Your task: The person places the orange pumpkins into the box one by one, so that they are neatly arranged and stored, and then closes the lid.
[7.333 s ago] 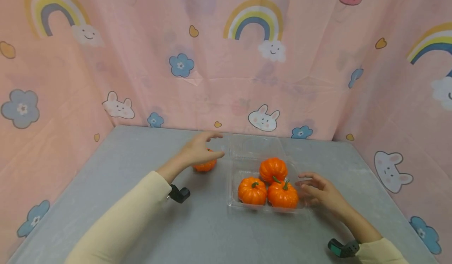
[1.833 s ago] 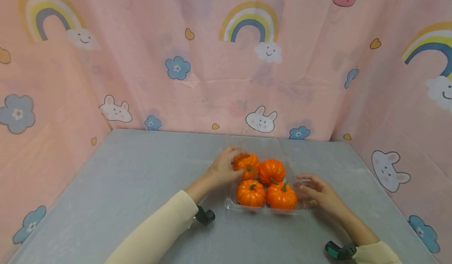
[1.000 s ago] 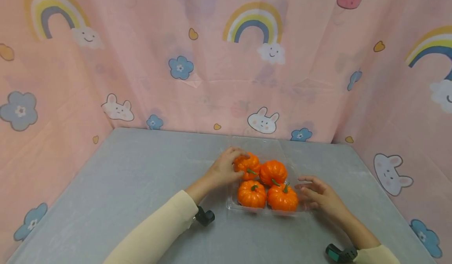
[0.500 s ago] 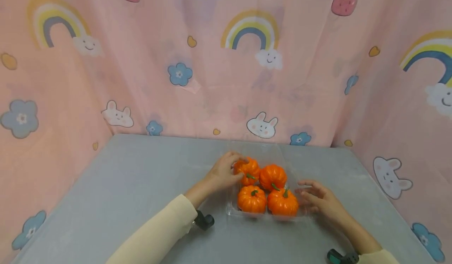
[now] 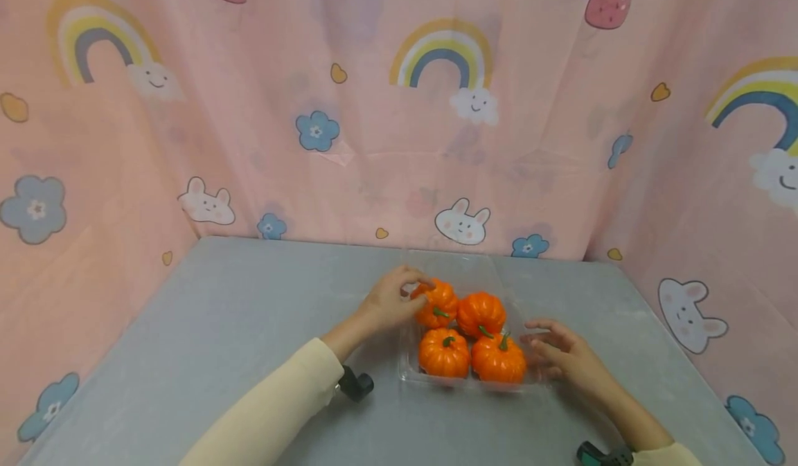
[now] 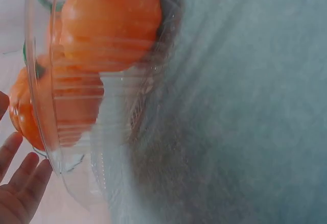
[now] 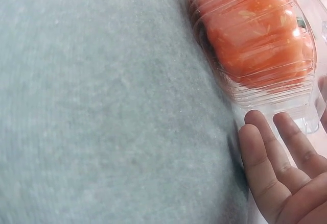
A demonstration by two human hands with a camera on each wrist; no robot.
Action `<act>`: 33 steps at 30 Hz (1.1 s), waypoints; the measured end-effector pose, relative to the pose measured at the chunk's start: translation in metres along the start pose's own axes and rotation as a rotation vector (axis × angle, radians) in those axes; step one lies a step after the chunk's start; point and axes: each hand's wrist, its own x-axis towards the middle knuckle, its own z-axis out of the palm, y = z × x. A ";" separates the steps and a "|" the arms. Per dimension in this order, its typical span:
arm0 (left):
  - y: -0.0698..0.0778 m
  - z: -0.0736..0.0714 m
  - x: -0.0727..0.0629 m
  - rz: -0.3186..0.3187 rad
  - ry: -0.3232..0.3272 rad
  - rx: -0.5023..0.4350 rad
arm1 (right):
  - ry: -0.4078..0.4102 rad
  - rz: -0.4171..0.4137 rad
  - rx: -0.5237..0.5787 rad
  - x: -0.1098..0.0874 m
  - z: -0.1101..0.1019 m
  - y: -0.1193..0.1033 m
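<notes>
Several small orange toy pumpkins with green stems sit in a clear plastic clamshell container. The back-left pumpkin is beside my left hand, whose thumb and fingers are spread loosely at its left side. In the left wrist view, the left fingers reach up by the container's rim, apart from each other. The back-right pumpkin, front-left pumpkin and front-right pumpkin lie close together. My right hand rests by the container's right wall, its fingers extended beside the ribbed plastic.
The container's transparent lid lies folded back behind it. A grey tabletop spreads around, ending at a pink patterned curtain at the back and sides. Black wrist cameras sit on both forearms.
The fourth pumpkin, earlier on the table at left, now lies in the container's back-left spot. My left hand has loosened from it and shifted slightly left. The right hand stays put.
</notes>
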 end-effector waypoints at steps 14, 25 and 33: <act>-0.033 -0.006 0.014 -0.216 0.122 -0.090 | -0.026 -0.055 -0.006 0.000 -0.003 0.001; -0.044 0.003 0.008 -0.359 0.097 -0.151 | -0.035 -0.059 0.013 -0.001 -0.002 0.001; -0.045 0.005 0.006 -0.397 0.065 -0.182 | -0.029 -0.043 0.023 -0.001 -0.002 0.003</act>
